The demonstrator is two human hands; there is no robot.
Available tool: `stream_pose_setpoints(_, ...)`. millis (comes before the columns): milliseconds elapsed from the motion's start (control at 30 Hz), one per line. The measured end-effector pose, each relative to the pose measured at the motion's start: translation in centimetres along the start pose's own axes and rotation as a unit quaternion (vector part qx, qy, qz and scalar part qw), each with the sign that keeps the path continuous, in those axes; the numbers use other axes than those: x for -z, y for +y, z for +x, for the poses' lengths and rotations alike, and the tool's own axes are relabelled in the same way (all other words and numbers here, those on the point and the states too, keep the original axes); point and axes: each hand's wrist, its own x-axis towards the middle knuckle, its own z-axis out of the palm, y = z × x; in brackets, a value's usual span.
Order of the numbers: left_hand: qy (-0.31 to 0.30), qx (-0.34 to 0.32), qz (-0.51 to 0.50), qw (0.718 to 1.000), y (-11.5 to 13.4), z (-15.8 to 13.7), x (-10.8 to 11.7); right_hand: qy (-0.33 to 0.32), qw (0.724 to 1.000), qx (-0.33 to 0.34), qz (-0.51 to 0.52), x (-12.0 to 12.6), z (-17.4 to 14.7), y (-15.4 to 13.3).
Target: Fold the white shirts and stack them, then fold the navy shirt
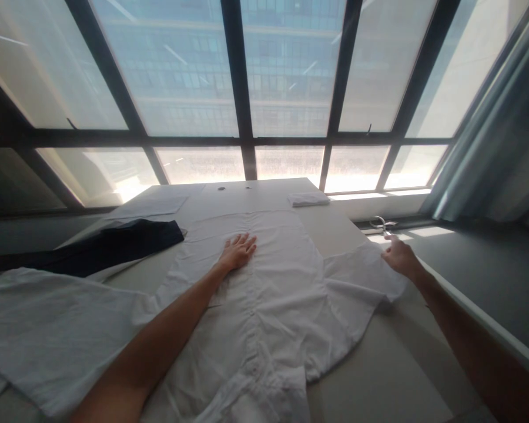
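A white button-front shirt [282, 305] lies spread out on a white table, its button line running toward me and its nearest part bunched up. My left hand [238, 251] rests flat on the shirt's upper front, fingers stretched out and holding nothing. At the far right, my right hand [400, 257] is closed at the outer end of the short sleeve [357, 273]; its fingertips seem to pinch the cloth, partly hidden by the hand itself. Just beyond those fingers shows a pale looped object [381, 223], too unclear to name.
Dark folded cloth [132, 244] and another white cloth [57, 311] lie on the left. A small folded white cloth [308, 200] sits at the table's [264, 191] far edge. Windows rise behind; a grey curtain [494, 135] hangs right, above a dark floor [489, 264].
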Motion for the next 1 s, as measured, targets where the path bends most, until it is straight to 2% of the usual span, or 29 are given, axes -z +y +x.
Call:
stream_pose_setpoints(100, 0.002, 0.004, 0.0, 1.0, 0.1, 0.0, 0.0, -0.031, 0.987, -0.015, 0.155, 2.4, 0.8, -3.3)
stream_pose_setpoints(167, 0.002, 0.004, 0.0, 1.0, 0.1, 0.0, 0.0, -0.051, 0.961, -0.016, 0.271, 3.6, 0.6, -6.6)
stream_pose_setpoints(267, 0.0, 0.003, -0.004, 1.0, 0.0, 0.0, 0.1, -0.127, 0.9, 0.002, 0.417, 4.2, -0.8, -12.4)
stream_pose_setpoints(367, -0.003, 0.001, -0.006, 1.0, -0.1, -0.1, 0.2, -0.219, 0.833, 0.041, 0.506, 3.1, -2.4, -17.1)
stream_pose_setpoints(400, -0.003, -0.001, -0.006, 1.0, -0.1, -0.2, 0.2, -0.244, 0.829, 0.056, 0.5, 2.5, -2.6, -18.0)
stream_pose_setpoints(467, -0.001, -0.005, -0.008, 1.0, -0.1, -0.3, 0.3, -0.257, 0.848, 0.074, 0.458, 1.2, -2.6, -18.6)
stream_pose_setpoints(567, 0.003, -0.013, -0.017, 1.0, -0.2, -0.5, 0.2, -0.198, 0.895, 0.06, 0.396, -0.8, -1.3, -16.5)
stream_pose_setpoints(667, 0.005, -0.014, -0.023, 1.0, -0.2, -0.6, 0.1, -0.123, 0.936, 0.03, 0.327, -2.9, 0.1, -11.9)
stream_pose_setpoints(733, 0.008, -0.013, -0.024, 1.0, -0.2, -0.6, 0.0, -0.076, 0.979, 0.042, 0.186, -4.6, 0.5, -8.6)
stream_pose_setpoints(800, 0.011, -0.013, -0.027, 0.999, -0.2, -0.6, 0.0, -0.092, 0.99, 0.049, 0.098, -6.2, 0.7, -5.8)
stream_pose_setpoints(867, 0.013, -0.014, -0.029, 0.999, -0.1, -0.7, 0.0, -0.104, 0.991, 0.064, 0.057, -7.3, 0.8, -3.9)
stream_pose_setpoints(1000, 0.0, -0.012, -0.033, 0.999, 0.1, -0.8, 0.2, -0.083, 0.993, 0.076, -0.023, -8.3, 1.2, -2.2)
